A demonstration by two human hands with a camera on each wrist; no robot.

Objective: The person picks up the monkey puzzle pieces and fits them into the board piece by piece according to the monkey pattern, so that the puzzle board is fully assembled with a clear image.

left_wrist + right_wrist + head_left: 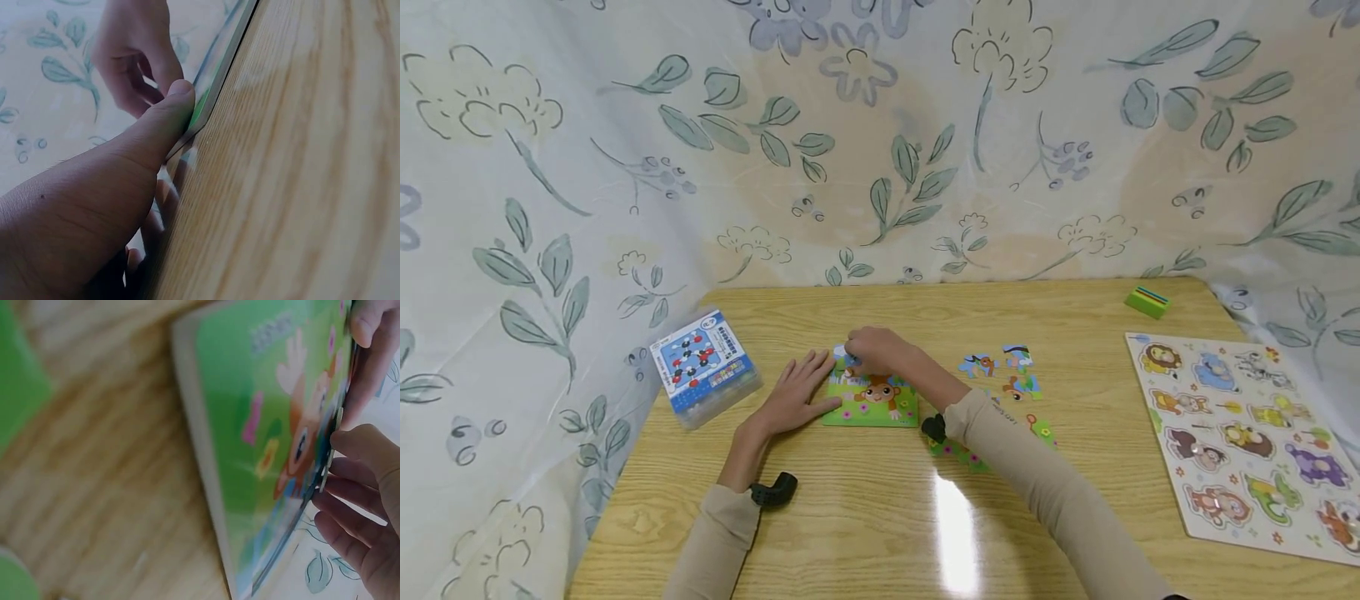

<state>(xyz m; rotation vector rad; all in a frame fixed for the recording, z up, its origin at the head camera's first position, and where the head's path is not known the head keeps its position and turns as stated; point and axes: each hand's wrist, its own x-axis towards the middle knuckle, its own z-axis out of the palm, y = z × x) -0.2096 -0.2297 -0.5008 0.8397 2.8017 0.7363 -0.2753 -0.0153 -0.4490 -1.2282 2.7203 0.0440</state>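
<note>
A monkey jigsaw board [868, 414] with a green lower part lies on the wooden table. My left hand [795, 392] rests at the board's left side, fingers spread and fairly straight. Its thumb [174, 103] touches the board's edge in the left wrist view. Over the upper part of the board is my right hand [880, 350]. In the right wrist view, that hand's thumb and fingers pinch a thin puzzle piece [331, 450] near the board's surface. The picture on the piece is hidden by the fingers.
Loose puzzle pieces [1018, 357] lie right of the board, some partly under the right forearm. A boxed molecule set [706, 367] stands at the left. On the right lie an animal peg board [1213, 429] and a small green block [1147, 302]. A floral cloth hangs behind.
</note>
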